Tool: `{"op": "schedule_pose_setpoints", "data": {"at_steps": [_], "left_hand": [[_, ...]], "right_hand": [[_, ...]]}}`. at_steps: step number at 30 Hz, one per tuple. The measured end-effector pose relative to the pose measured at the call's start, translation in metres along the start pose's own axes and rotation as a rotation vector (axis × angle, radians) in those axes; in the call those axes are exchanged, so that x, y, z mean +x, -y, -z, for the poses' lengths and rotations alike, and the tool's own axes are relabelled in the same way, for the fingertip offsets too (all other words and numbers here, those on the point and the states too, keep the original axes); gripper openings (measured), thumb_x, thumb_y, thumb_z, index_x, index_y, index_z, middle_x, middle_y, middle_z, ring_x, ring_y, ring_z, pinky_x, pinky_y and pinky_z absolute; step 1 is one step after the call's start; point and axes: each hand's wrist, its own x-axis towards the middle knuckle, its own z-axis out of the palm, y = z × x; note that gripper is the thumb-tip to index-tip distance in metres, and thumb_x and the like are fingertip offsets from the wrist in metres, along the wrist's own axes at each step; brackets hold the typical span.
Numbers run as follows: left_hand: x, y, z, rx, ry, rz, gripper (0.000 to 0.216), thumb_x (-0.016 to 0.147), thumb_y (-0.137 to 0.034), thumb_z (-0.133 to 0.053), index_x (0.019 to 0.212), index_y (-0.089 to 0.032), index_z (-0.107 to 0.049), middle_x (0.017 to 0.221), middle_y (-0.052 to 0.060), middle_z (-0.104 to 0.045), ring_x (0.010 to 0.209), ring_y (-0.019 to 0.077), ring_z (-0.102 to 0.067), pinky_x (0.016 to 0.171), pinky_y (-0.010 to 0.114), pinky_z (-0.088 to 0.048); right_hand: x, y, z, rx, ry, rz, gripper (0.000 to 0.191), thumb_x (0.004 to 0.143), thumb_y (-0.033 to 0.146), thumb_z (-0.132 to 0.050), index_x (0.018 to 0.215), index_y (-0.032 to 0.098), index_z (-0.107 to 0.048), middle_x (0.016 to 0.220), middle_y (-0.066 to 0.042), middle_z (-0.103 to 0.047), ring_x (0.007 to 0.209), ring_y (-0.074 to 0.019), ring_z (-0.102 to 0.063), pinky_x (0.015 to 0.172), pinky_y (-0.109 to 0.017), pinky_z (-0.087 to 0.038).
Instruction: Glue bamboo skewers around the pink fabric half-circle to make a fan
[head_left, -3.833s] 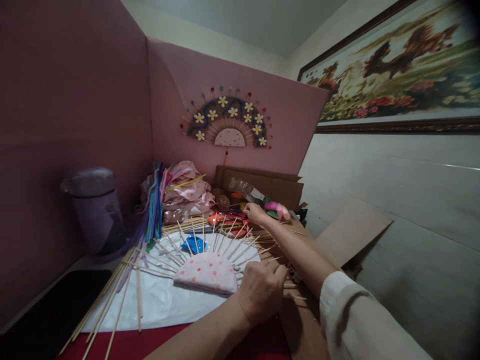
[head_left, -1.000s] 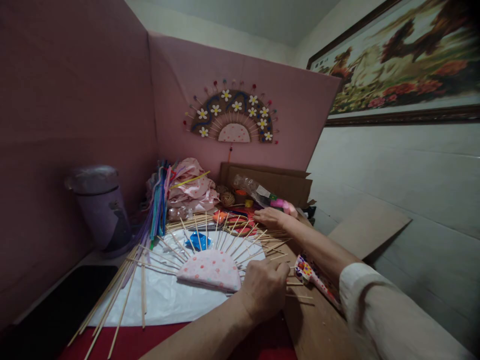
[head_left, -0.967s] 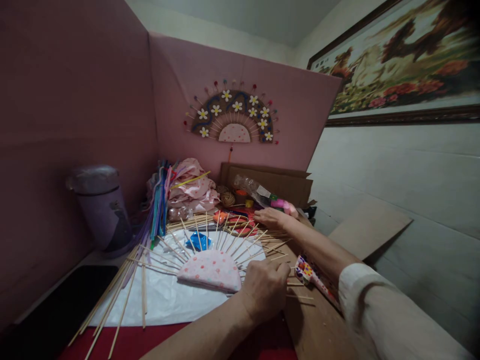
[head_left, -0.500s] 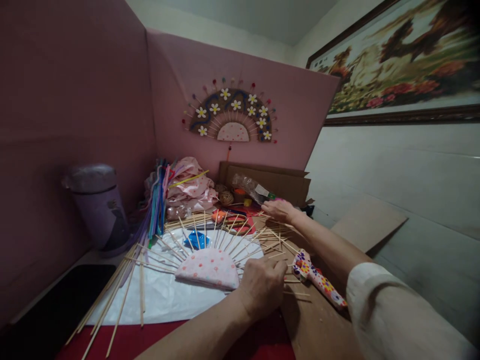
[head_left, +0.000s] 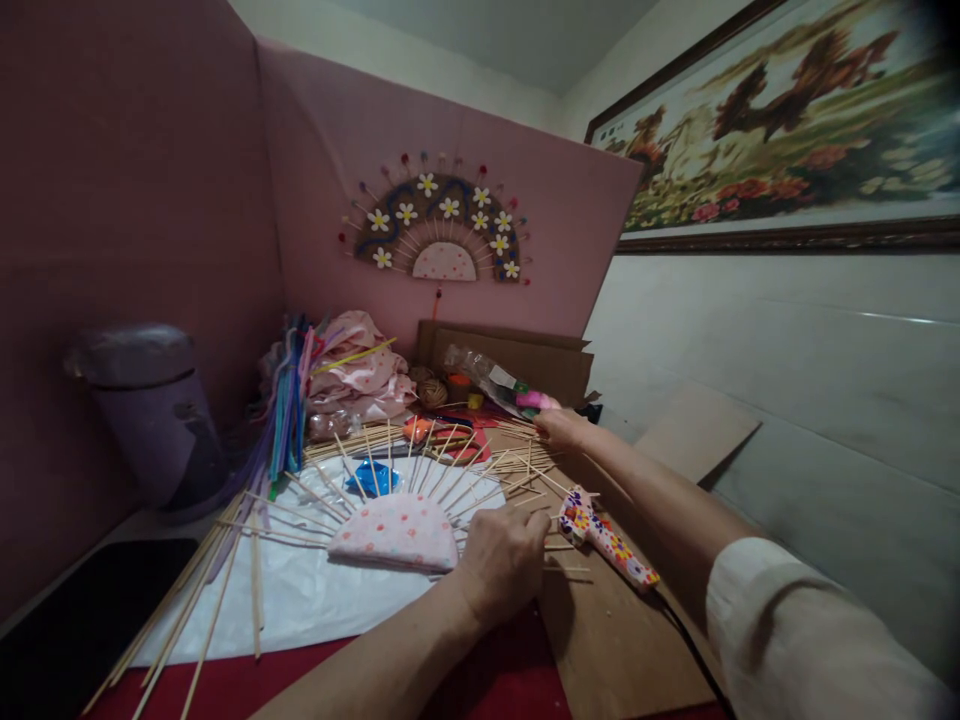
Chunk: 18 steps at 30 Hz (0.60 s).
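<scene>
A half-made fan lies on white paper (head_left: 315, 600): a pink dotted half-disc (head_left: 394, 530) with thin wooden sticks (head_left: 457, 475) fanning out from it. My left hand (head_left: 499, 562) is closed in a loose fist at the disc's right edge, its fingers pressed on the sticks there. My right hand (head_left: 561, 428) reaches farther back, fingers curled down and pinching the loose sticks (head_left: 525, 432) piled there. A flower-patterned glue gun (head_left: 606, 540) lies on the cardboard sheet (head_left: 630, 640) between my hands.
A finished flowered fan (head_left: 435, 230) hangs on the pink partition. Behind the work lie pipe cleaners (head_left: 289, 400), pink cloth (head_left: 360, 370), orange-handled scissors (head_left: 427, 430), a blue piece (head_left: 371, 480) and a cardboard box (head_left: 525, 352). A purple bin (head_left: 146, 410) stands left. Long sticks (head_left: 187, 610) trail off front left.
My right hand has moved right, from the scissors to the loose sticks, and its fingers have curled down. The glue gun has come out from under my forearm. The left hand stays put.
</scene>
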Motion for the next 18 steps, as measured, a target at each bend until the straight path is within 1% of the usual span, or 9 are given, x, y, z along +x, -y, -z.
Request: {"op": "schedule_pose_setpoints", "data": {"at_steps": [2,5,8,12,14,16,18], "left_hand": [[0.000,0.000,0.000,-0.004,-0.005,-0.003,0.013,0.071,-0.009,-0.047,0.077,-0.018,-0.055,0.067,0.003,-0.065,0.060,0.0177,-0.061,0.050,0.027,-0.039],[-0.001,0.000,0.001,-0.005,0.005,0.000,0.012,0.071,-0.010,-0.048,0.076,-0.018,-0.055,0.067,0.003,-0.065,0.061,0.0180,-0.061,0.049,0.027,-0.039],[-0.002,-0.001,0.001,-0.009,0.012,0.002,0.011,0.071,-0.010,-0.049,0.076,-0.018,-0.055,0.068,0.003,-0.065,0.061,0.0180,-0.061,0.050,0.026,-0.039],[-0.001,-0.002,0.001,-0.021,0.001,0.005,0.013,0.073,-0.010,-0.047,0.078,-0.018,-0.056,0.069,0.004,-0.065,0.063,0.0176,-0.061,0.052,0.026,-0.041],[-0.001,-0.002,0.001,-0.025,0.001,-0.004,0.014,0.074,-0.010,-0.046,0.080,-0.018,-0.056,0.069,0.004,-0.065,0.063,0.0175,-0.061,0.053,0.026,-0.042],[-0.001,-0.002,0.001,-0.026,0.012,-0.007,0.014,0.074,-0.010,-0.046,0.080,-0.017,-0.056,0.069,0.004,-0.065,0.064,0.0176,-0.061,0.054,0.026,-0.042],[-0.001,-0.002,0.002,-0.019,0.023,-0.003,0.013,0.073,-0.010,-0.047,0.078,-0.018,-0.056,0.069,0.004,-0.065,0.064,0.0179,-0.061,0.053,0.027,-0.042]], "right_hand": [[-0.001,0.001,-0.003,0.009,-0.032,0.006,0.017,0.087,0.031,-0.054,0.090,0.015,-0.061,0.093,-0.004,-0.062,0.081,-0.0146,-0.057,0.074,-0.032,-0.047],[-0.008,0.003,-0.004,0.029,-0.109,0.040,0.013,0.082,0.020,-0.055,0.093,0.015,-0.062,0.100,-0.007,-0.061,0.084,-0.0176,-0.056,0.072,-0.030,-0.043],[-0.019,0.007,-0.003,0.059,-0.153,0.104,0.018,0.078,0.012,-0.054,0.090,0.020,-0.064,0.096,-0.005,-0.062,0.080,-0.0166,-0.056,0.068,-0.027,-0.037],[-0.032,0.018,-0.005,0.096,-0.180,0.164,0.028,0.074,0.009,-0.055,0.095,0.024,-0.064,0.095,-0.002,-0.062,0.080,-0.0141,-0.055,0.065,-0.024,-0.032],[-0.035,0.026,-0.007,0.102,-0.187,0.181,0.024,0.075,0.010,-0.054,0.091,0.023,-0.065,0.094,-0.002,-0.062,0.077,-0.0130,-0.054,0.063,-0.024,-0.030],[-0.037,0.033,-0.008,0.101,-0.195,0.193,0.017,0.080,0.013,-0.050,0.086,0.022,-0.064,0.092,-0.002,-0.061,0.072,-0.0119,-0.053,0.061,-0.024,-0.029],[-0.037,0.037,-0.008,0.099,-0.209,0.195,0.017,0.084,0.017,-0.046,0.084,0.020,-0.063,0.092,-0.003,-0.061,0.070,-0.0115,-0.052,0.060,-0.024,-0.029]]}}
